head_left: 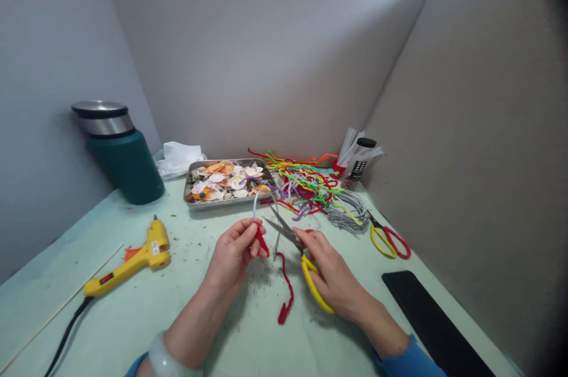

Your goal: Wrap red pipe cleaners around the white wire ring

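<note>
While hands (234,253) tight around red strand (262,239) and scissors (306,266), some room before tray rim (222,205)

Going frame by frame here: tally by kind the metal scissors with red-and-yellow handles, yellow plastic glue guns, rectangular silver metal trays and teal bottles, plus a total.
Metal scissors with red-and-yellow handles: 2 (one in the right hand, one on the pale green tabletop)
Yellow plastic glue gun: 1
Rectangular silver metal tray: 1
Teal bottle: 1
Total: 5
</note>
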`<control>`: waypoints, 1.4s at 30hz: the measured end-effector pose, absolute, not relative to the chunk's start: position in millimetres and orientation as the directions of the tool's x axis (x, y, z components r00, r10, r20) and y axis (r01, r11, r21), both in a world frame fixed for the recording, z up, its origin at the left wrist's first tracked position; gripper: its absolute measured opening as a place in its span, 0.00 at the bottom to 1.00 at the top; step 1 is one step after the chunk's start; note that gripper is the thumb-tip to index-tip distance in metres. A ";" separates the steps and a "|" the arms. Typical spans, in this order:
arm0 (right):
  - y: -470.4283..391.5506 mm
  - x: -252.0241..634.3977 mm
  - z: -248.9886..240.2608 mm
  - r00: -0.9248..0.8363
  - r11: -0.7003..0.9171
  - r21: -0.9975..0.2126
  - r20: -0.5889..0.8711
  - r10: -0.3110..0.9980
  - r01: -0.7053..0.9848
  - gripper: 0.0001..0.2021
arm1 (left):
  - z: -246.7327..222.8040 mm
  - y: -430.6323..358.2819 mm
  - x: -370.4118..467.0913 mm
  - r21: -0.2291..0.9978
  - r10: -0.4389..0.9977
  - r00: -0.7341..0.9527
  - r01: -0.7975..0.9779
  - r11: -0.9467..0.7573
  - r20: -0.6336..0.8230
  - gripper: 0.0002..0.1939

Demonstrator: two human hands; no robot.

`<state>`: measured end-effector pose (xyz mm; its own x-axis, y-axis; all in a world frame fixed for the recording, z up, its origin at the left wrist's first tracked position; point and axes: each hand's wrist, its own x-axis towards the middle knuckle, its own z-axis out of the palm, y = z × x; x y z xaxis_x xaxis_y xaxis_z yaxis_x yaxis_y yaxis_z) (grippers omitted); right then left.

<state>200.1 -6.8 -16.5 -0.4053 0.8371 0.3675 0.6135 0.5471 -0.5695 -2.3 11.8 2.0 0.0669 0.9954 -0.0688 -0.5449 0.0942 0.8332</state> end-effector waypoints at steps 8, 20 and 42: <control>-11.9 200.5 -26.7 -0.363 0.540 -0.420 0.432 0.826 0.730 0.23 | 2.7 8.5 -0.2 0.829 0.989 0.109 -0.541 0.142 -0.099 0.08; -13.2 202.7 -31.2 -0.360 0.495 -0.266 0.426 0.830 0.827 0.25 | 1.7 11.5 1.2 0.763 0.979 0.086 -0.615 0.199 -0.186 0.10; -15.4 201.5 -28.4 -0.363 0.477 -0.180 0.441 0.821 0.860 0.29 | 5.6 9.5 0.9 0.701 0.964 0.167 -0.663 0.264 -0.205 0.06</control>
<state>201.5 -15.4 -28.4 -0.3632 0.8205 0.4413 0.8601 0.4774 -0.1798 0.9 9.5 5.6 0.1673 0.9643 -0.2054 -0.6627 0.2642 0.7008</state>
